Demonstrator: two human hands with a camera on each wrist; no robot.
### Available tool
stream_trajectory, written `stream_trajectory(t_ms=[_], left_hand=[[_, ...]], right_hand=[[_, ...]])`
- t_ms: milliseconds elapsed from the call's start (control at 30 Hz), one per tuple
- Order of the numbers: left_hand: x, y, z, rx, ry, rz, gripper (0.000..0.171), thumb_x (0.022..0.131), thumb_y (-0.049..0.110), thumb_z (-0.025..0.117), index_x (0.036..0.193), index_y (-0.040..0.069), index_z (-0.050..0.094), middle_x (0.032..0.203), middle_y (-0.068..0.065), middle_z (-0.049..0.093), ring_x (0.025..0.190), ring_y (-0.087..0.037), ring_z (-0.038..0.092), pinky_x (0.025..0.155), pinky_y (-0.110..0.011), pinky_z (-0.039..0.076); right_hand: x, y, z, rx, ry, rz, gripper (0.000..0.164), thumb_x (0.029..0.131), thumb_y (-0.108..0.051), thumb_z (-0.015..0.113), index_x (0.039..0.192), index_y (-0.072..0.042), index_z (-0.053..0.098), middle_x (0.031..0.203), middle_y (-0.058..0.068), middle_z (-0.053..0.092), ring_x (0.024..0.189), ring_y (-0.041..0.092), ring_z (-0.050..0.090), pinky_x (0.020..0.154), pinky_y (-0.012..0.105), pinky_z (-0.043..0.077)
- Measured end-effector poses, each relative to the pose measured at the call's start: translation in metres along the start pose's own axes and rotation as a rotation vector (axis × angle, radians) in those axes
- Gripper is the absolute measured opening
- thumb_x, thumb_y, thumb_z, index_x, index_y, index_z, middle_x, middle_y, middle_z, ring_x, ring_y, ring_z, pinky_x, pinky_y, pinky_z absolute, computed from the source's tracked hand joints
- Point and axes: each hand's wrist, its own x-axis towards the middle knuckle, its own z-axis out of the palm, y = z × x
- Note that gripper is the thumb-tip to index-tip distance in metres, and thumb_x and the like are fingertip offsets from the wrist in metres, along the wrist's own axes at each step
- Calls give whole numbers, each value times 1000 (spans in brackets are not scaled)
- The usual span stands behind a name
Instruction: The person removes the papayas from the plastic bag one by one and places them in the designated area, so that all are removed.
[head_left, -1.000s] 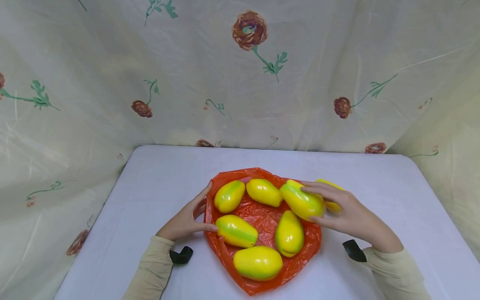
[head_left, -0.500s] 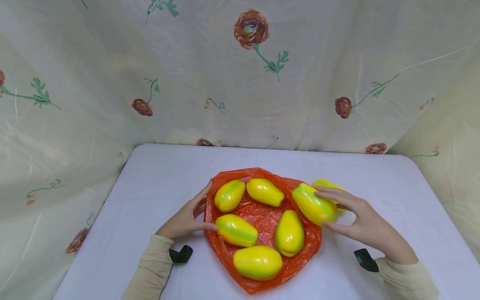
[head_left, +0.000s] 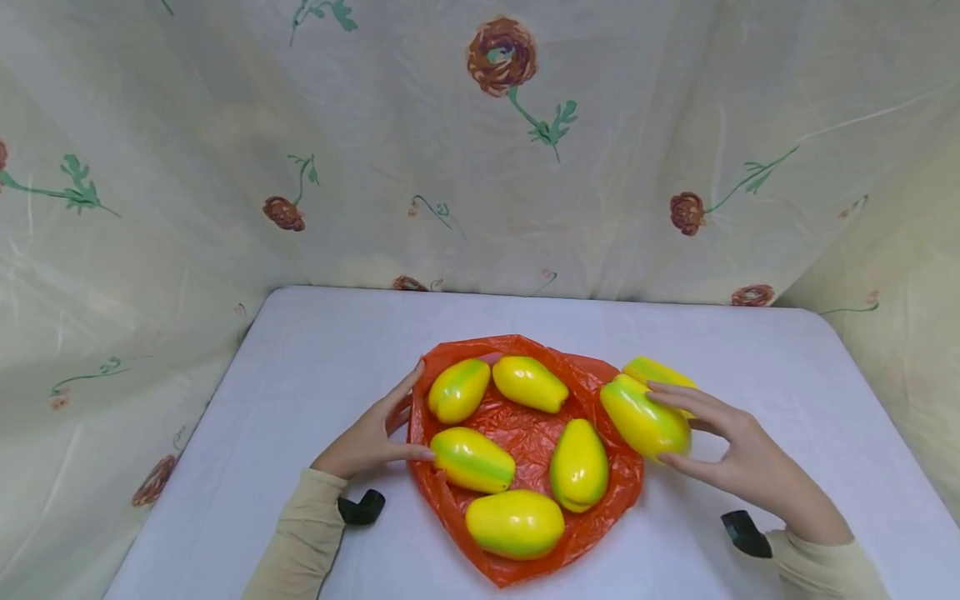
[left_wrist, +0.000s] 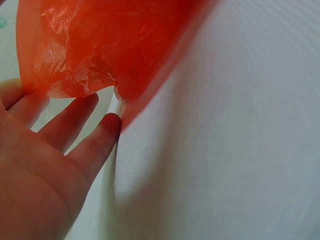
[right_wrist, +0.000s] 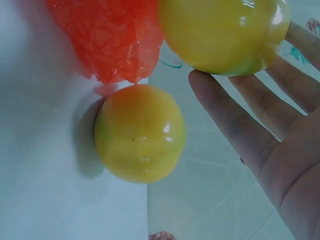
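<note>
My right hand (head_left: 757, 462) grips a yellow papaya (head_left: 647, 417) with green patches between its thumb and fingers, over the right rim of a red plastic bag (head_left: 528, 442). In the right wrist view the held papaya (right_wrist: 225, 35) is at the top, against the fingertips. Another papaya (head_left: 656, 372) lies on the table just behind it, partly hidden. My left hand (head_left: 375, 437) touches the bag's left side, fingers spread, with the thumb over the rim close to a papaya (head_left: 474, 460). In the left wrist view, fairly straight fingers (left_wrist: 97, 140) rest at the bag's crinkled edge.
Several papayas lie inside the spread bag, among them one at the front (head_left: 515, 523) and one at the right (head_left: 580, 467). A white cloth covers the table (head_left: 345, 333). Behind it hangs a flower-printed curtain (head_left: 360, 125).
My right hand has moved right and slightly toward me with the papaya, from inside the bag's right edge to over its rim, uncovering part of the papaya behind. My left hand has stayed still.
</note>
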Motion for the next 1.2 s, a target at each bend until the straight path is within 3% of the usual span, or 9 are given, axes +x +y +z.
stream_trajectory(t_ms=[133, 200, 533, 867, 1200], left_hand=[[0, 0, 0, 1, 1, -3, 114, 78, 37, 91, 163, 47, 16, 174, 15, 14, 162, -27, 19, 126, -51, 32], [0, 1, 0, 0, 0, -4, 114, 78, 37, 91, 163, 47, 16, 174, 15, 15, 162, -27, 19, 126, -51, 32], [0, 2, 0, 0, 4, -18, 114, 77, 39, 91, 163, 48, 16, 173, 15, 15, 162, -28, 19, 126, -52, 32], [0, 2, 1, -4, -4, -14, 114, 78, 38, 91, 163, 46, 16, 173, 15, 14, 162, -29, 19, 127, -52, 30], [0, 2, 1, -1, 3, -7, 114, 78, 36, 91, 163, 47, 16, 173, 15, 15, 161, -29, 20, 126, -52, 33]], right_hand=[[-4, 2, -1, 2, 9, 12, 70, 79, -15, 90, 143, -22, 62, 146, -18, 56, 125, -22, 41, 91, 10, 53], [-6, 4, -1, 3, 11, 16, 70, 79, -15, 91, 143, -23, 62, 147, -19, 55, 126, -22, 40, 90, 11, 54], [-14, 11, -2, -15, -10, 73, 70, 79, -19, 91, 143, -24, 62, 145, 7, 61, 124, -25, 36, 87, 12, 55], [-25, 21, 0, -10, -19, 87, 70, 79, -19, 91, 142, -25, 62, 147, -7, 58, 125, -26, 35, 86, 14, 56], [-32, 27, 7, -2, -44, 107, 69, 79, -22, 91, 142, -25, 62, 147, 8, 60, 125, -27, 33, 85, 17, 58]])
